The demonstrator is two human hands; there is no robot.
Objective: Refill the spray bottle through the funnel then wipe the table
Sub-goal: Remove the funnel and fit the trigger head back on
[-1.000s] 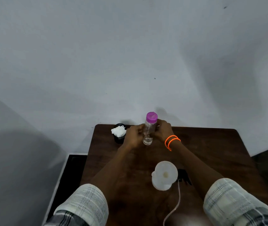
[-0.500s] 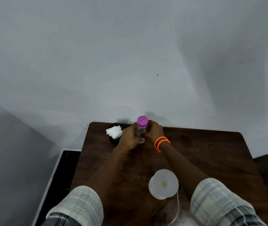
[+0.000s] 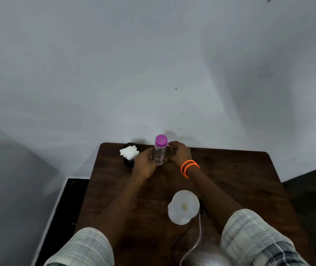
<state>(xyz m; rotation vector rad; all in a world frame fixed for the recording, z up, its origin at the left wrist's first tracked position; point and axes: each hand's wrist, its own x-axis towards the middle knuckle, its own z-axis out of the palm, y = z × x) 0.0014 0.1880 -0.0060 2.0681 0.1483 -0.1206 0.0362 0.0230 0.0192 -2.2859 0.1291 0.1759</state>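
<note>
Your clear bottle (image 3: 160, 153) with the purple cap (image 3: 161, 140) stands upright at the far edge of the table (image 3: 230, 175), and only a little liquid shows at its bottom. Just left of it sits a dark cup (image 3: 128, 161) holding a crumpled white wad (image 3: 129, 152); whether that is cloth or tissue is hard to tell. Nearer you, the white funnel (image 3: 185, 205) sits in the neck of a pale container (image 3: 179, 217), most of which it hides, so you cannot see what is inside. A thin clear tube (image 3: 195, 240) runs from there toward the near edge and is cut off at the bottom of the view. A small dark object pokes out right of the funnel, too hidden to identify.

Your left hand (image 3: 145, 164) cups the bottle's lower left side with fingers curled against it. Your right hand (image 3: 178, 153), with orange bands (image 3: 188, 167) at the wrist, has its fingers curled beside the bottle's right side; whether they touch it is unclear.

Compared with half a second ago, more of the bottle shows between your hands, and your right hand has loosened away from it. The cup, the funnel and the container stay where they were.
</note>
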